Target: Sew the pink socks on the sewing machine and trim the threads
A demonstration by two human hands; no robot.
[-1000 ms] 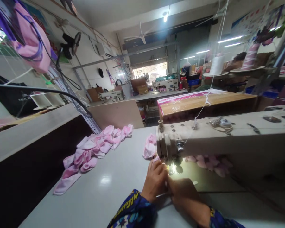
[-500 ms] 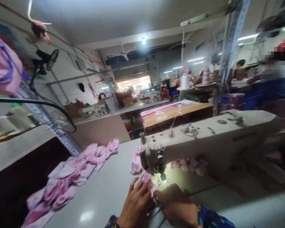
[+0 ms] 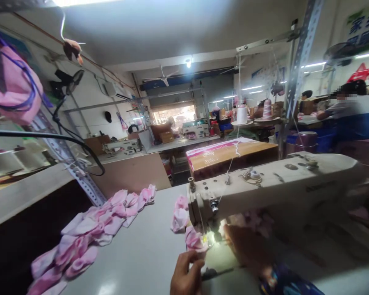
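Observation:
A white sewing machine [image 3: 273, 184] stands on the table, its lamp lighting the needle area. A pink fabric piece [image 3: 195, 239] lies at the needle, with another bunched pink piece [image 3: 180, 219] behind it. My left hand [image 3: 187, 273] is at the near edge of the fabric, thumb and forefinger closed on it. Under the machine arm, right of the needle, my right hand [image 3: 247, 246] reaches toward dim pink pieces [image 3: 258, 221]; its fingers are shadowed and blurred. A small dark object [image 3: 209, 273] lies beside my left hand, its kind unclear.
A long heap of pink fabric pieces [image 3: 89, 233] lies along the table's left side. Behind the machine sits a cardboard box [image 3: 233, 153]. Thread cones [image 3: 242, 114] stand on a rack. A metal post [image 3: 76, 172] rises at left. A co-worker [image 3: 353, 108] sits at right.
My right hand has moved away from my left hand, rightward and deeper under the machine arm. My left hand has drawn slightly lower and its fingers have curled. The view has shifted a little.

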